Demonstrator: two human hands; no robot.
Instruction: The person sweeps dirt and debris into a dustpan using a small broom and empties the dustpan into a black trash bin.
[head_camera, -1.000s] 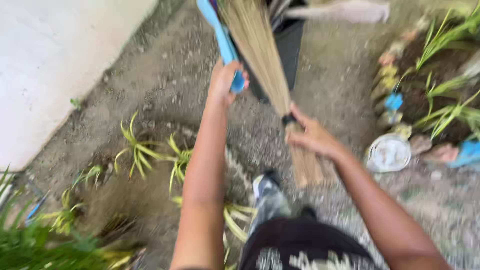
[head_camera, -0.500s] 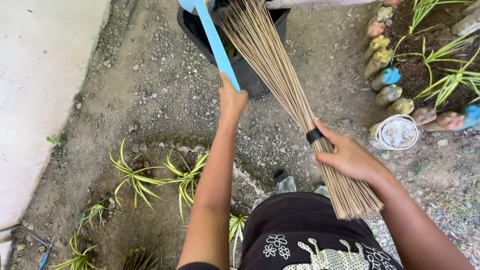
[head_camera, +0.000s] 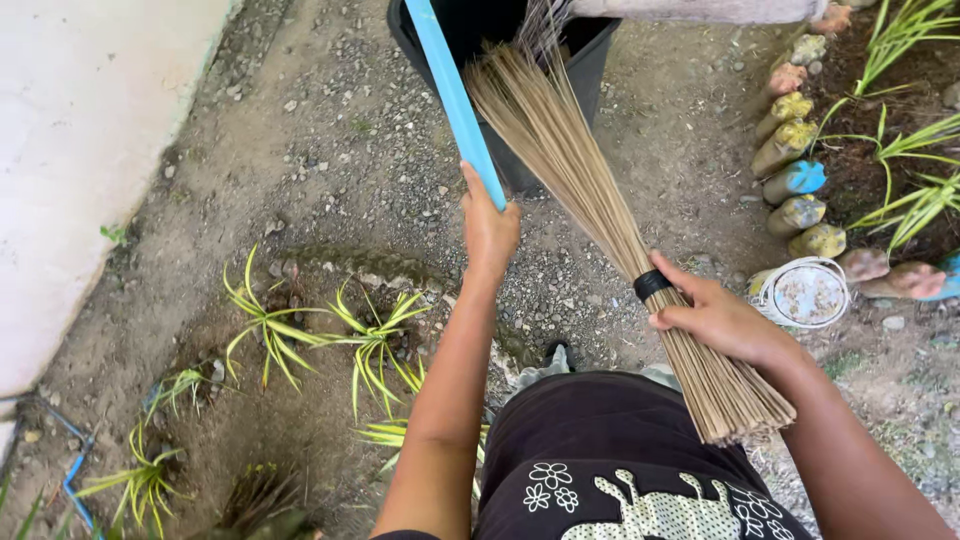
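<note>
1. Left hand (head_camera: 488, 232) closed around blue handle (head_camera: 455, 100), slanting up to black bin (head_camera: 590, 55).
2. Right hand (head_camera: 718, 318) gripping stick broom (head_camera: 590, 190) just below black band (head_camera: 652, 284); bristle tips inside bin, cut ends near lap.
3. Gravel ground (head_camera: 330, 150); painted stones (head_camera: 795, 180) at right.

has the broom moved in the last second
Yes. The broom bristles now reach into the black bin; its tips sit nearer the bin's rim than before.
</note>
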